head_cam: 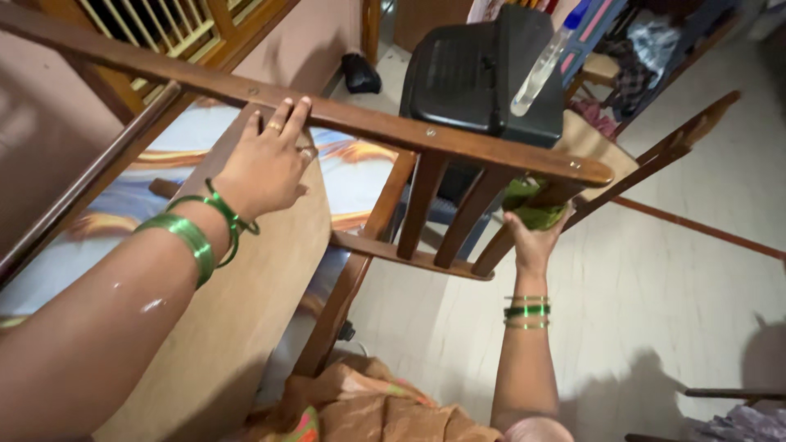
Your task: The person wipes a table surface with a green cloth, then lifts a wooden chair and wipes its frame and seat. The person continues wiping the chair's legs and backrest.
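A dark wooden chair [458,143] with slatted armrest is tilted in front of me. My left hand [264,164], wearing green bangles and rings, rests with fingers over the top rail of the chair arm, gripping it. My right hand [534,237], also with green bangles, presses a green cloth [528,205] against the lower end of a slanted wooden slat under the rail.
A black plastic case [475,69] and a clear spray bottle [540,69] sit beyond the chair. A cushion [352,176] with blue and orange print lies under the arm. A light wooden board [246,303] leans at left. A second wooden chair arm [679,139] stands at right on the tiled floor [655,286].
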